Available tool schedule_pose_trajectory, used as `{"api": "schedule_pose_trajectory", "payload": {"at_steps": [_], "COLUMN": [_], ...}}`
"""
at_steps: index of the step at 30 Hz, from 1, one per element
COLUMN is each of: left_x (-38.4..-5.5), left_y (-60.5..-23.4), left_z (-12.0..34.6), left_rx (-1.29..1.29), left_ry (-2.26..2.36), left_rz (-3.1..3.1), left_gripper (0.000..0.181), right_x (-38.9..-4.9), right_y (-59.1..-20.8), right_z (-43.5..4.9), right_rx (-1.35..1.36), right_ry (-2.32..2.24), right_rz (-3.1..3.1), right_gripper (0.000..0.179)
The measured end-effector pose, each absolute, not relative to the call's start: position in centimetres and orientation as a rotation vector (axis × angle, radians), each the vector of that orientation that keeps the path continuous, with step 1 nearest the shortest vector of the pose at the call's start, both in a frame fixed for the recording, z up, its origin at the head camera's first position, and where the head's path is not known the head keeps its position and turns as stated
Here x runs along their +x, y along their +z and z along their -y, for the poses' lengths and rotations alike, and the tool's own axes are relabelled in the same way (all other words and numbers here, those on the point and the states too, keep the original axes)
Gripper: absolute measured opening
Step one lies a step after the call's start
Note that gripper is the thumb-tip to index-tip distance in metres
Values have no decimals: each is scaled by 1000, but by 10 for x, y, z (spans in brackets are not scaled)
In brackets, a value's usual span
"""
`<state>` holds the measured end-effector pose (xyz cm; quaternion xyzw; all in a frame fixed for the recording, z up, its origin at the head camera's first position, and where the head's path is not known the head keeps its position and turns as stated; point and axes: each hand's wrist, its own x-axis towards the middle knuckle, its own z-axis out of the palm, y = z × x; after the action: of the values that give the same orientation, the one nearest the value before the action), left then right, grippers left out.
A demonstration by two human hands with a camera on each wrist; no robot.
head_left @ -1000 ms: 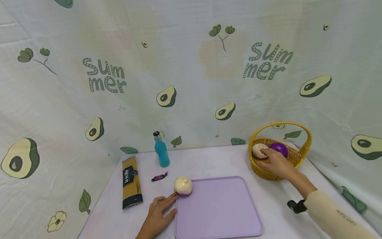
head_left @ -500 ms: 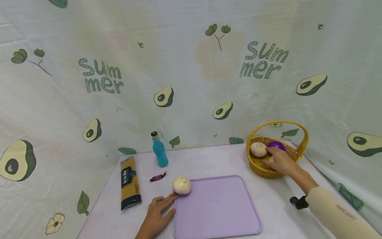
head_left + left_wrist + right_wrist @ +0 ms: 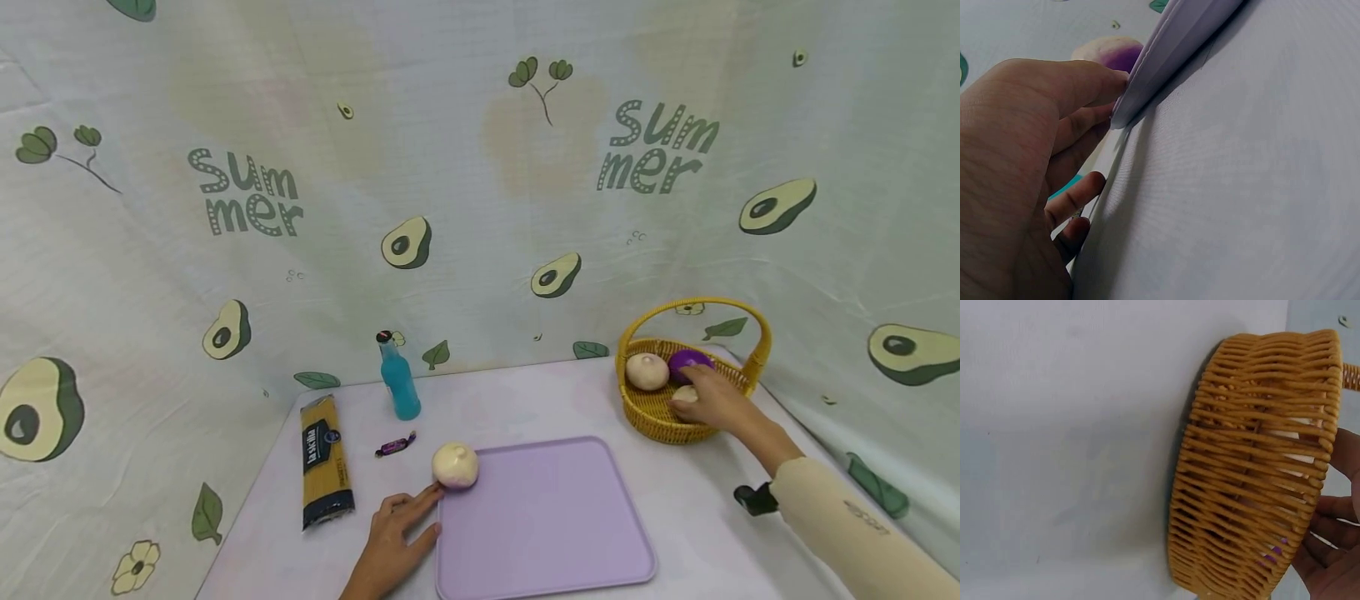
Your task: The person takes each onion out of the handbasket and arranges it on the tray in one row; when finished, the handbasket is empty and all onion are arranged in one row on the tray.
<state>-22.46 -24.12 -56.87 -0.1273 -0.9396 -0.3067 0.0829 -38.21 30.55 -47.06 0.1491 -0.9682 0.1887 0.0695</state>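
Observation:
My left hand (image 3: 397, 537) lies at the left edge of the lilac tray (image 3: 543, 517), fingers extended and thumb touching the rim. Just beyond its fingertips, a cream turnip with a purple underside (image 3: 455, 465) sits at the tray's far left corner. Far right, my right hand (image 3: 716, 400) reaches into a yellow wicker basket (image 3: 660, 429). Its thumb and fingers curl round a pale turnip (image 3: 684, 394), mostly covered by the hand. Beside it in the basket are another pale turnip (image 3: 647, 372) and a glossy purple round thing (image 3: 686, 362). In the right wrist view, the basket wall (image 3: 1247, 469) hides the fingertips.
A pack of spaghetti (image 3: 326, 462) lies at the left of the white table. Between it and the tray is a small purple wrapped candy (image 3: 395, 445), with a blue bottle (image 3: 400, 379) upright behind. The basket's handle (image 3: 759, 350) arches above it, and a printed cloth hangs behind.
My right hand has shifted slightly right and down inside the basket, closing over the pale turnip at its front. The left hand stays at the tray's edge. The head view has shifted a little.

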Motion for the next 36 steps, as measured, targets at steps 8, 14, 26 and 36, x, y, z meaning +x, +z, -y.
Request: {"api": "schedule_pose_trajectory", "payload": {"at_steps": [8, 14, 26, 36], "left_x": [-226, -226, -226, -228], "left_y": [-569, -569, -568, -573], "left_z": [243, 243, 243, 243], "left_rx": [-384, -377, -353, -377], "left_ry": [-922, -915, -939, -907], "left_rz": [2828, 2828, 2860, 2810], "left_gripper": [46, 46, 47, 47], "right_x": [-386, -387, -386, -388], "right_y": [-476, -478, -478, -483], "right_z": [-313, -314, -312, -312], "right_rx": [424, 385, 351, 334], "right_ry": [563, 555, 545, 593], "right_rz": [2933, 2957, 3001, 2989], "right_gripper": [74, 76, 68, 60]}}
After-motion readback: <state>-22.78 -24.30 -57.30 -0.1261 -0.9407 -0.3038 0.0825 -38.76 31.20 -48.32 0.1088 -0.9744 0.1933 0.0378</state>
